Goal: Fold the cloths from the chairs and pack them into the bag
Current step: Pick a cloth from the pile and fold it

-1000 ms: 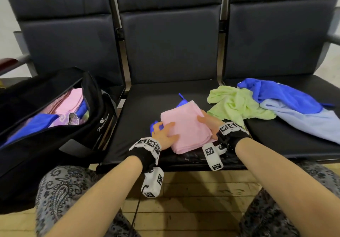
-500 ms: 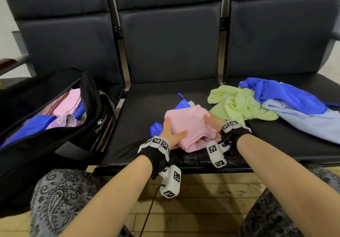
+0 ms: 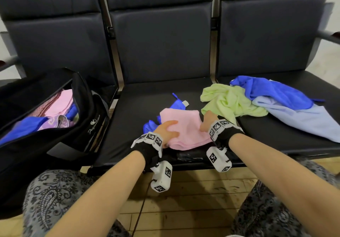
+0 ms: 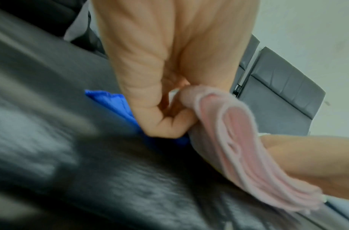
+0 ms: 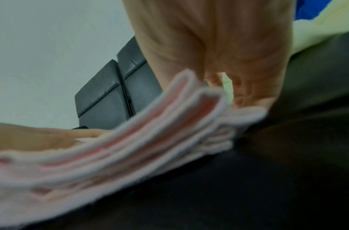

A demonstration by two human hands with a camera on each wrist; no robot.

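Observation:
A folded pink cloth (image 3: 185,126) is held between both hands just above the front of the middle seat (image 3: 139,108). My left hand (image 3: 166,130) grips its left edge, thumb on top and fingers under; in the left wrist view the layered pink cloth (image 4: 234,140) is pinched by the left hand (image 4: 169,112). My right hand (image 3: 207,121) grips the right edge of the pink cloth (image 5: 130,143), fingers (image 5: 238,87) curled under it. A blue cloth (image 3: 151,125) lies beneath. The open black bag (image 3: 86,126) stands on the left seat, with folded cloths (image 3: 55,111) inside.
On the right seat lies a crumpled green cloth (image 3: 228,101), a bright blue cloth (image 3: 276,91) and a pale blue cloth (image 3: 309,119). Dark chair backs (image 3: 161,40) rise behind. A wooden floor (image 3: 193,200) and my patterned trousers (image 3: 55,196) are below.
Both hands have closed on the sides of the pink cloth and lifted it slightly off the seat; it has bunched and now sags between them.

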